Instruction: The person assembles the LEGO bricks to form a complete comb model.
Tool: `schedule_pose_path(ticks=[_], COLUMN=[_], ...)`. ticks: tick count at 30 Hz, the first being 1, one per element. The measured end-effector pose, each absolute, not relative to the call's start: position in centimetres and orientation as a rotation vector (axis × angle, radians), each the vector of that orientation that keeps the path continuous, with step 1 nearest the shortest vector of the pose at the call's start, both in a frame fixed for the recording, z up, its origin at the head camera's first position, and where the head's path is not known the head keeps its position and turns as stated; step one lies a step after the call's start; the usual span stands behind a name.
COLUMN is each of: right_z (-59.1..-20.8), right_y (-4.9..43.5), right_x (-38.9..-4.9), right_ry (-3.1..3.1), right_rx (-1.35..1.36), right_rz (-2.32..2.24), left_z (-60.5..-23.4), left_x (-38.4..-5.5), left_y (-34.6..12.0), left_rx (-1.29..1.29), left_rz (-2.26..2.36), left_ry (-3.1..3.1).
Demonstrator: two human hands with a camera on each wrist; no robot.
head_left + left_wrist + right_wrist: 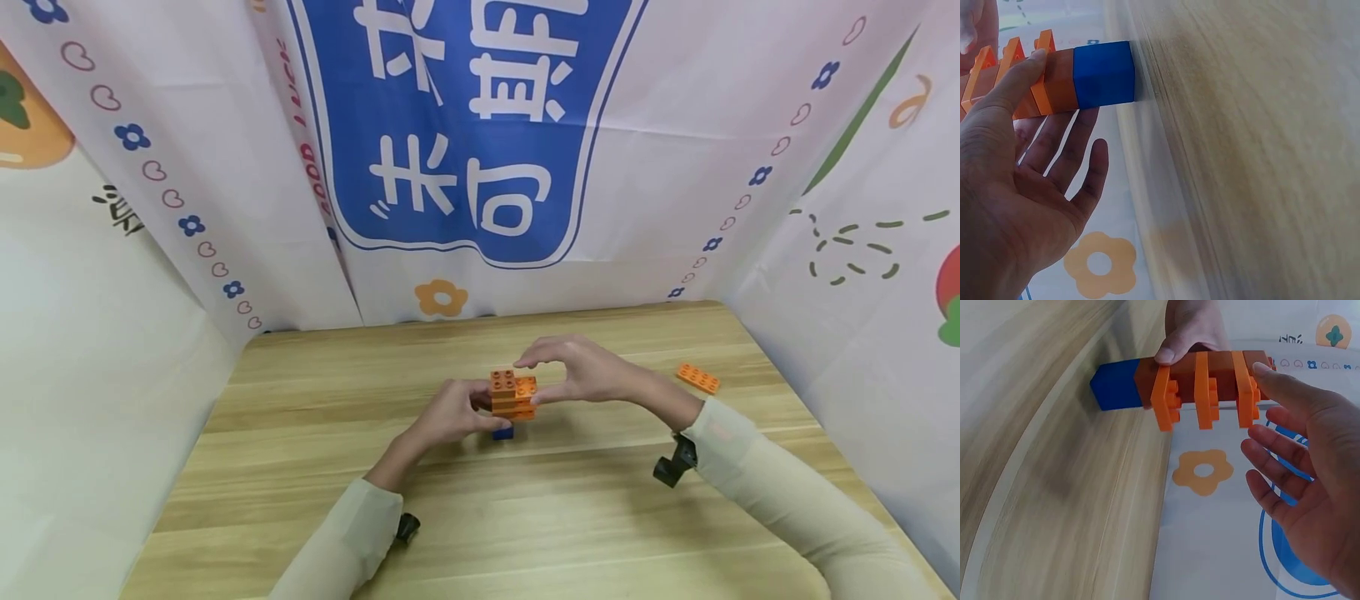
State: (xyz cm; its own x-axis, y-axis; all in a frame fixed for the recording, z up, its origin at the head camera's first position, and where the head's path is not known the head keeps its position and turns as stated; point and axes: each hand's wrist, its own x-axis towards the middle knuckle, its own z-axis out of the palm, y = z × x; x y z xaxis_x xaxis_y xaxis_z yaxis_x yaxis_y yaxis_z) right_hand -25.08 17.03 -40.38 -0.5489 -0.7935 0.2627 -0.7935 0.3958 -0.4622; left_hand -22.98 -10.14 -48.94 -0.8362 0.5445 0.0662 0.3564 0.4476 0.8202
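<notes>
A tower of toy building blocks stands on the table: a blue block at the bottom, then brown blocks alternating with several orange plates that jut out to one side. My left hand grips the tower low down, its thumb on the lowest orange plate and its fingers behind. Level with the upper part, my right hand is held with fingers spread and gently curved. Its thumb tip is right at the top brown block; the other fingers stand apart from the tower.
One loose orange plate with studs lies on the wooden table, right of the right wrist. Printed white cloth hangs behind and at both sides of the table. Each wrist carries a small black camera.
</notes>
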Motion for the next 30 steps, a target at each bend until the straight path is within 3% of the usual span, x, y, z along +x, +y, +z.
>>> schedule_pose_path(ticks=[30], right_z=[-42.5], right_y=[24.8], right_x=[-27.2], right_ry=[2.647], right_rx=[-1.423], right_rz=[-0.772], left_z=[-49.1], left_x=[-23.0], left_y=[-10.1], left_rx=[0.75], left_rz=[1.328], left_ry=[2.514])
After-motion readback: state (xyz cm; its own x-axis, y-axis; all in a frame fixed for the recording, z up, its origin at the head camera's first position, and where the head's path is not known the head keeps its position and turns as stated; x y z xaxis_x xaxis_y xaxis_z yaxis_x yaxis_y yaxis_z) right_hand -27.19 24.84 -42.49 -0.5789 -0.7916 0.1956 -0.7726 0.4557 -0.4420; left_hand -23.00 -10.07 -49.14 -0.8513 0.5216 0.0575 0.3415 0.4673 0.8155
